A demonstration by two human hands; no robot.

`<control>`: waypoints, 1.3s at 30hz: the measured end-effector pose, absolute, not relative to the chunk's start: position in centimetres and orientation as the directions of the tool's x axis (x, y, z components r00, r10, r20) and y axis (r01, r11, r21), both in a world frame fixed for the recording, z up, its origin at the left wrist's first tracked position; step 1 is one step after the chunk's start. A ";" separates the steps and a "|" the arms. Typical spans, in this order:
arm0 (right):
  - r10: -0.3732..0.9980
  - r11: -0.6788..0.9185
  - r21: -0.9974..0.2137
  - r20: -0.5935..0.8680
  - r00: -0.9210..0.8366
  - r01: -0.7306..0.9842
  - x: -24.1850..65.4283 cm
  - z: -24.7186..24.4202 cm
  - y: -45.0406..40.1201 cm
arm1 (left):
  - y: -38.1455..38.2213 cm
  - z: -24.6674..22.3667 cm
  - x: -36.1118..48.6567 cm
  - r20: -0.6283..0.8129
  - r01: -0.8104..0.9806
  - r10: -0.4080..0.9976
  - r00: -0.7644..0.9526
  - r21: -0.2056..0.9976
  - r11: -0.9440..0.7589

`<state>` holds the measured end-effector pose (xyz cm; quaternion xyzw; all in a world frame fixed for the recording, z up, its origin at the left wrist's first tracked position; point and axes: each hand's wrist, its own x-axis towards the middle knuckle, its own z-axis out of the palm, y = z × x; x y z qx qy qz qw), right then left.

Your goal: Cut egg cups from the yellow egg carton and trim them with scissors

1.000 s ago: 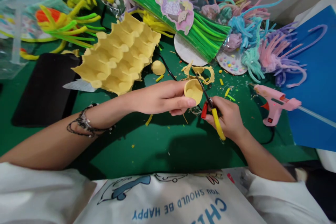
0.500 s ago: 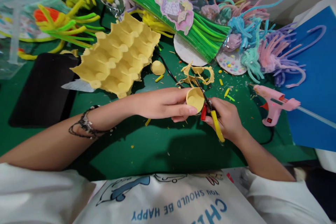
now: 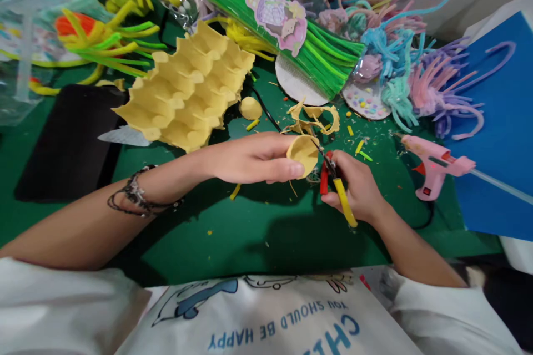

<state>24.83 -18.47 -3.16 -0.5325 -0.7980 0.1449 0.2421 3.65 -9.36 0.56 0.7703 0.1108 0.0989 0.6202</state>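
Note:
A small yellow carton cup point(image 3: 305, 154) is pinched between the thumb and fingers of my left hand point(image 3: 254, 160), its hollow side facing up. My right hand point(image 3: 361, 186) grips wire cutters with one red and one yellow handle point(image 3: 345, 202). Their dark blades are at the cup's right rim. Curled yellow carton scraps point(image 3: 314, 119) lie just beyond the cup. Another yellow cup piece point(image 3: 250, 107) rests on the green table point(image 3: 250, 244), beside the large yellow egg carton point(image 3: 187, 89).
A pink glue gun point(image 3: 435, 165) stands at the right by a blue sheet point(image 3: 499, 177). Packed green pipe cleaners point(image 3: 333, 61) and colourful pipe-cleaner bundles point(image 3: 391, 52) fill the back. A black tablet point(image 3: 66, 144) lies at the left. A black cord runs behind my left hand.
The cup in my left hand has shifted slightly left and tilted. My right hand has moved slightly, and the cutters' handles look a little wider apart.

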 end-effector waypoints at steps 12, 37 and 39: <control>0.881 0.473 -0.473 0.244 -0.405 0.743 25.0 -3.4 -18.8 | -9.1 0.4 3.7 -0.016 0.073 0.250 0.968 0.972 -0.222; 0.927 0.366 -0.437 0.253 -0.278 0.822 24.9 -3.7 -18.3 | -9.4 -0.7 4.5 -0.006 0.050 0.428 0.904 0.995 -0.092; 0.924 0.369 -0.422 0.258 -0.281 0.828 24.9 -3.7 -18.3 | -9.5 -0.5 4.5 -0.017 0.042 0.392 0.920 0.998 -0.056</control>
